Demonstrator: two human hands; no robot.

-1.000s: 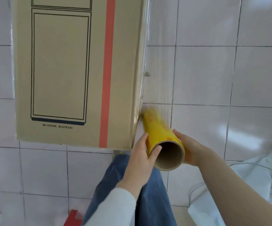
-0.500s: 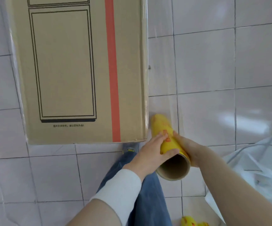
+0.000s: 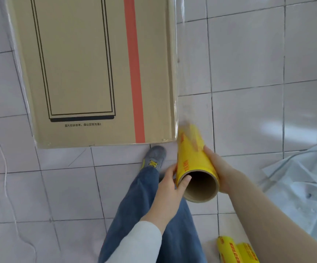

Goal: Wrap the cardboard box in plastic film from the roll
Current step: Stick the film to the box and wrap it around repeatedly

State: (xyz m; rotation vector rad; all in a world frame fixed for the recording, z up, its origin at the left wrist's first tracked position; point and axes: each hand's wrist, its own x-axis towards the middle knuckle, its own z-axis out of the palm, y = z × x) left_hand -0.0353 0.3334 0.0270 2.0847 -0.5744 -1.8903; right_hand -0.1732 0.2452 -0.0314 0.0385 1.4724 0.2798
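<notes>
Since a second ago, the yellow film roll sits lower beside the cardboard box, just off its near right corner. I see my left hand and right hand clasping the roll, fingers curled around its sides. Plastic film stretches along the box's right edge. Grey shoe stands just below the box.
</notes>
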